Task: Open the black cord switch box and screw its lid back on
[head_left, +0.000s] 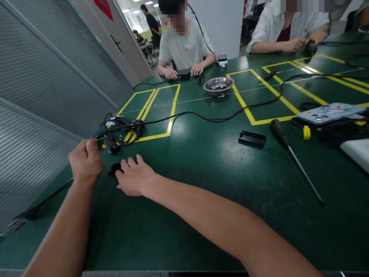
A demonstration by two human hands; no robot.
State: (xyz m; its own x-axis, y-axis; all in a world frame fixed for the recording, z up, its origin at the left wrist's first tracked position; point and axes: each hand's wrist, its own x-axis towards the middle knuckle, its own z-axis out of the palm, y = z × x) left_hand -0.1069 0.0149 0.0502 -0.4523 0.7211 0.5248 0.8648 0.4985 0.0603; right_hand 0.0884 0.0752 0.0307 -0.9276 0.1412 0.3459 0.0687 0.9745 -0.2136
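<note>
My left hand is closed at the table's left side, with a black power cable running up to it. Just beyond its fingers lies a tangle of black cords with a dark cylindrical piece. My right hand reaches across, palm down and fingers apart. Its fingertips touch a small black part lying on the table; the fingers partly cover it. To the right sit a black rectangular plastic shell and a long screwdriver with a dark handle.
Yellow tape marks boxes on the green table. A long black cable crosses it. Further back stands a metal bowl holding small parts. A phone lies at right. Two people work opposite, one handling a black device.
</note>
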